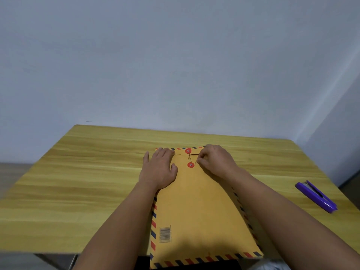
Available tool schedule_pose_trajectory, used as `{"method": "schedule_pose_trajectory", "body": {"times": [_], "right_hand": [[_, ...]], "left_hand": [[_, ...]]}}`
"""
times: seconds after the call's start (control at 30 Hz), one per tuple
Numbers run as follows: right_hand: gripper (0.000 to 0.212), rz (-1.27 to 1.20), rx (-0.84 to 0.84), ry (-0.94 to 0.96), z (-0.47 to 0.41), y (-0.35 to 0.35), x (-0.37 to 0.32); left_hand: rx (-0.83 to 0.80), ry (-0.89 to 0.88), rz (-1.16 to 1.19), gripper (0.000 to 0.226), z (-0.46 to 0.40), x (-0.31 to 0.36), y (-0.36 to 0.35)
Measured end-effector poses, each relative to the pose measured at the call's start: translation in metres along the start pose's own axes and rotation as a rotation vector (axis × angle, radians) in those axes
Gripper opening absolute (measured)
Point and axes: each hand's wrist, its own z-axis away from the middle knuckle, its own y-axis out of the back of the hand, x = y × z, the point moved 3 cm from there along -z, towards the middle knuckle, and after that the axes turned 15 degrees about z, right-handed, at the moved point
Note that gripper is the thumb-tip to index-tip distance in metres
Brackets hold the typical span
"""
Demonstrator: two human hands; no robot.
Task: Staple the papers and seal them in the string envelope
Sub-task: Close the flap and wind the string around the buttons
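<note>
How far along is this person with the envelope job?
Nearly finished. No loose papers show, and the purple stapler lies aside on the table. The envelope has its flap folded down. The left hand presses it flat while the right hand pinches the string between the red buttons. Securing the string remains.

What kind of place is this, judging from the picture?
Probably a plain room at home or in an office, set up as a desk corner: a wooden table stands against bare white walls, with a purple stapler and a string envelope on it.
</note>
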Motion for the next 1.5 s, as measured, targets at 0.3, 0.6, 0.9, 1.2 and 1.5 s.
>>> {"method": "schedule_pose_trajectory", "body": {"times": [0.3,0.6,0.9,1.2,1.5], "right_hand": [[0.013,0.006,-0.056,-0.021,-0.029,-0.005,-0.009],[0.013,0.024,-0.072,-0.01,-0.033,-0.007,-0.004],[0.015,-0.019,-0.056,-0.02,-0.044,-0.015,-0.003],[0.012,-0.069,-0.075,-0.065,-0.056,-0.023,0.0],[0.013,-0.052,-0.124,-0.046,-0.074,-0.025,-0.004]], "left_hand": [[0.017,-0.012,-0.002,0.054,0.0,0.0,0.0],[0.011,-0.009,0.002,0.054,-0.001,0.0,0.0],[0.012,-0.008,-0.002,0.054,-0.002,0.0,-0.001],[0.004,-0.007,-0.001,0.054,-0.002,-0.001,-0.002],[0.006,-0.014,0.0,0.054,-0.002,-0.001,-0.002]]}}
